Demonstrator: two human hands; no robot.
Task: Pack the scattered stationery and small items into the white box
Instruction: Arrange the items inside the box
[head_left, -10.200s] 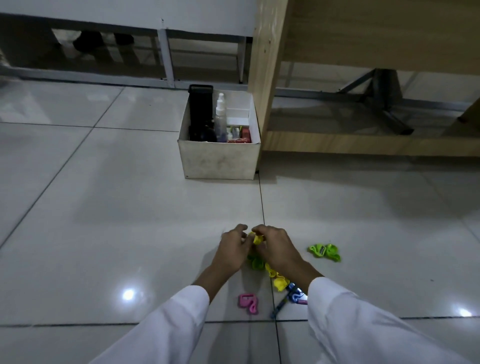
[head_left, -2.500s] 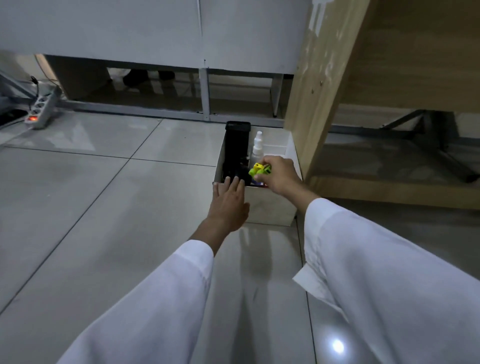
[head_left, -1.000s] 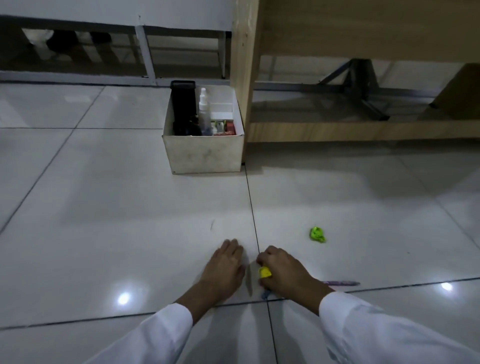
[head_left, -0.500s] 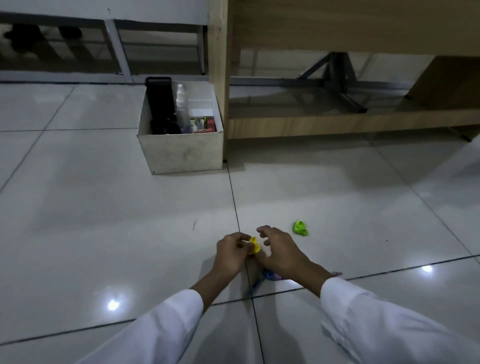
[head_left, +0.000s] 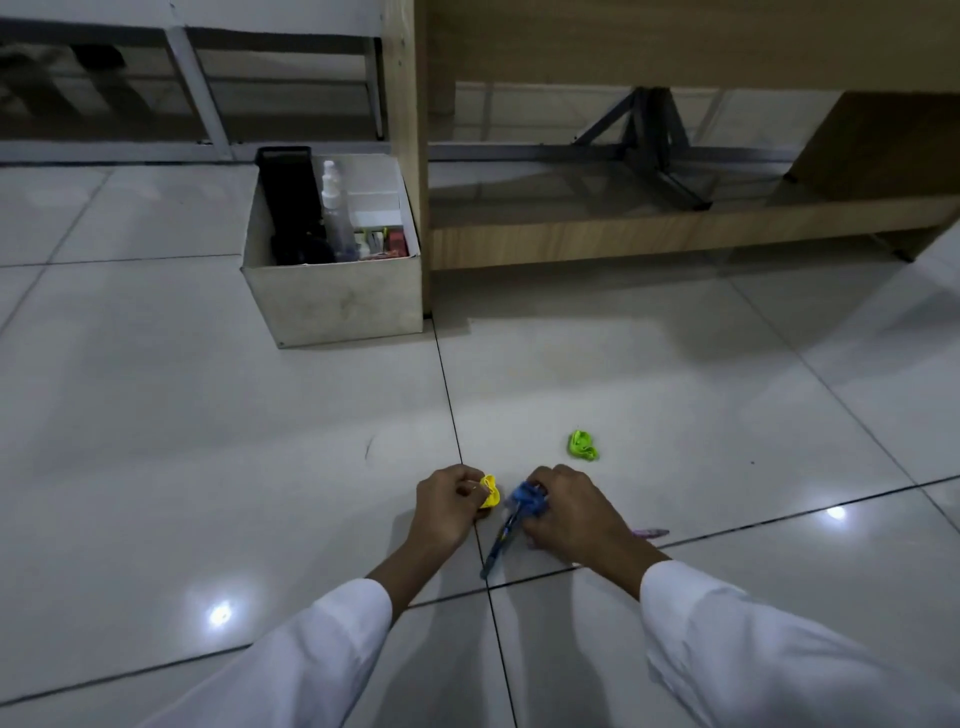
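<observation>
Head view: left hand grip pinching yellow clip, right hand grip closed on blue clip on floor; best to lift both, collect green clip, carry to white box beyond.

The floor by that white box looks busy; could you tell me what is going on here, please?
A person is crouched over the tiled floor, gathering small items. The left hand pinches a yellow clip, and the right hand grips a blue clip beside a blue pen. A green clip lies loose nearby. The white box, already holding several things, stands by a wooden desk leg.
</observation>
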